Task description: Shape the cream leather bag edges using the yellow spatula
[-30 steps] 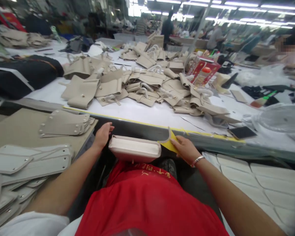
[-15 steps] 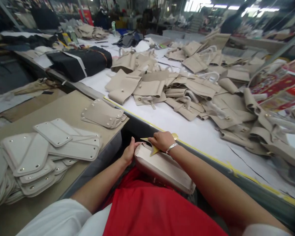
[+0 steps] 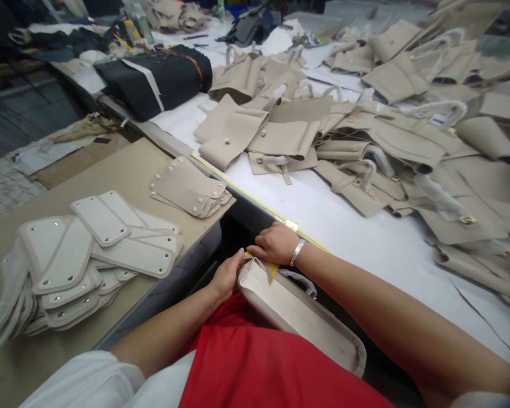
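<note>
A pale beige handbag (image 3: pixel 301 317) lies on its side over my lap, one end toward the table, with a clear-wrapped handle (image 3: pixel 300 280) showing along its far side. My left hand (image 3: pixel 228 276) is closed on the bag's near-left corner, its thumb and fingers at the edge. My right hand (image 3: pixel 274 245), with a silver bracelet at the wrist, is closed over a thin yellow piece (image 3: pixel 273 273) whose pointed end lies on the bag's upper face. Both hands' fingertips meet at that corner. The yellow piece is mostly hidden under the fingers.
Stacked pale panels with metal studs (image 3: pixel 63 255) and smaller beige panels (image 3: pixel 189 187) lie on the brown board (image 3: pixel 123 164) at left. Many beige bag pieces (image 3: pixel 289 130) cover the white table (image 3: pixel 323 226). A black bundle (image 3: pixel 153 82) sits behind, near the table's left edge.
My right hand has moved slightly toward my left hand, and its fingers now meet the bag's corner. The yellow piece shows less. The bag's far-side handle has come into view.
</note>
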`<state>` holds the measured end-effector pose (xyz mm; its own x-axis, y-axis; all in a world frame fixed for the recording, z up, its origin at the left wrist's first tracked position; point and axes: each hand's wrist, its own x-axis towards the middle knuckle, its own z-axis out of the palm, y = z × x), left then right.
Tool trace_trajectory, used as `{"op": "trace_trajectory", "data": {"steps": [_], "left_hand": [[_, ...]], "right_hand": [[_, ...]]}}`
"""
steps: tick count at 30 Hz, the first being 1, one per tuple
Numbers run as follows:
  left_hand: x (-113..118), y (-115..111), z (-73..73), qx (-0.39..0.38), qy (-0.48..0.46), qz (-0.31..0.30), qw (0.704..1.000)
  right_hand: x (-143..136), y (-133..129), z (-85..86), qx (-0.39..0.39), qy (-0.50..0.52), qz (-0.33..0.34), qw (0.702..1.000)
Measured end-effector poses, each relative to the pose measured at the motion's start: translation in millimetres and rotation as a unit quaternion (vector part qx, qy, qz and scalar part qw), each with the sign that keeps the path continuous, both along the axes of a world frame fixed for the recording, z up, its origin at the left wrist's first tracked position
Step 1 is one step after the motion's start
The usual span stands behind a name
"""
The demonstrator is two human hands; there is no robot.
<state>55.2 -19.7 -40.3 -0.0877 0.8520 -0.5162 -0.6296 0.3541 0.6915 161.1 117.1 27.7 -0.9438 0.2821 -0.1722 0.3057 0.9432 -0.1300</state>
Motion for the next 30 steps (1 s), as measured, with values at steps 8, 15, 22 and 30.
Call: {"op": "trace_trajectory", "data": {"steps": [8, 15, 22, 30], "left_hand": [[4, -13, -5.7, 0.018, 0.148, -0.004, 0.989], [8, -18, -4.1, -0.016, 0.217, -0.017, 0.976], [12, -15, 6.6, -0.029, 0.203, -0.031, 0.978], [7, 3, 9.8, 0.025, 0.104, -0.122, 0.987]], "right_hand": [[7, 1, -8.7, -0.020, 0.058, 0.039, 0.997], [14, 3, -13.9, -0.040, 0.078, 0.057, 0.995], [22, 3, -21.5, -0.073, 0.069, 0.034, 0.994], [50, -18, -21.3, -0.120, -0.009, -0.118, 0.986]]}}
